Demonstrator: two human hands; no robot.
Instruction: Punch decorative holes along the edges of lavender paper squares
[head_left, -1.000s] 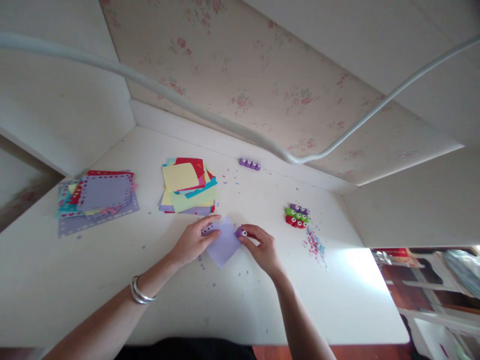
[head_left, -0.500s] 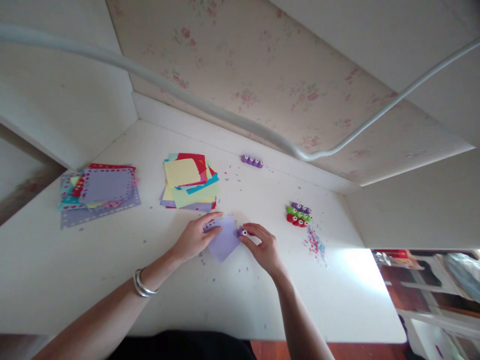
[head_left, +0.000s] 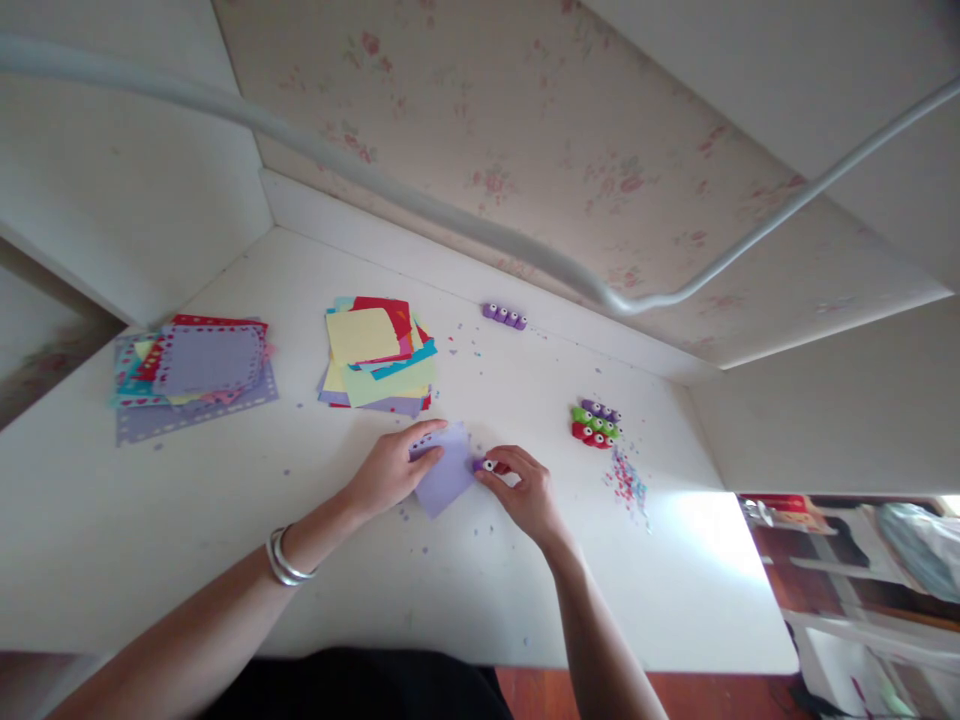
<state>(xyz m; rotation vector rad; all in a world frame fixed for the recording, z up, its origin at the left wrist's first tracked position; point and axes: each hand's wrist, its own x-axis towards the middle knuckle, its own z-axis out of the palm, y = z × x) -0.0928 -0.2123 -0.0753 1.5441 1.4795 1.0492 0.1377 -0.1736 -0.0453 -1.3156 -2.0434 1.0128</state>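
My left hand (head_left: 397, 467) pinches a lilac sheet of paper (head_left: 448, 478) by its left side, thumb on top. Punched holes run along the edge beside those fingers. At the sheet's right edge, my right hand (head_left: 525, 492) grips a small purple craft punch (head_left: 484, 465) with a white round button between thumb and fingers. Whether the paper sits inside the punch's slot is too small to tell. Beyond the hands lies a pile of plain coloured paper (head_left: 367, 340). A second pile, of sheets with punched borders (head_left: 210, 362), rests farther left.
Purple punches (head_left: 504, 317) stand in a row near the back board. Purple, green and red punches (head_left: 596, 424) are grouped at the right, beside a heap of paper confetti (head_left: 627, 478). Confetti bits dot the white table (head_left: 225, 520). A pale cable (head_left: 450, 235) crosses above.
The view has shifted slightly, so the table items sit a little higher. Both hands keep hold of the paper and the punch in nearly the same place.
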